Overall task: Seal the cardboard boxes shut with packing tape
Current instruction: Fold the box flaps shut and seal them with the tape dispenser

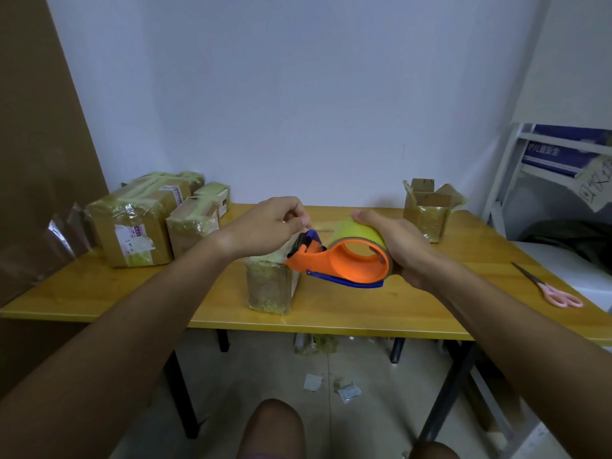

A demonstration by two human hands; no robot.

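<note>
Table [139, 303] of yellow wood fills the middle of the head view, and most of the work on it looks finished. At about ten o'clock from the hands a cluster of taped boxes [132, 226] sits near the back left edge, all wrapped in yellowish tape and, as far as I can judge, sealed. At about two o'clock, near the back right edge and well apart from the rest, the open box [427, 210] stands with its flaps up; it seems to be the one plainly left to close. Straight ahead, just under the hands at six o'clock from them, the small box [270, 286] is heavily covered in tape on its near face; its top is mostly hidden by the left hand, so whether it is fully shut I cannot tell.

Above it the tape dispenser [334, 263], orange with blue trim and carrying a yellow-green roll, is held off the table. The right hand [394, 246] grasps the roll, fingers curled over its top and far side. The left hand [265, 230] pinches at the cutter end with finger and thumb, seemingly picking up the loose tape end, though the tape itself is too faint to make out.

Pink scissors [549, 289] lie at four o'clock by the right edge, untouched. Scraps litter the floor under the table
</note>
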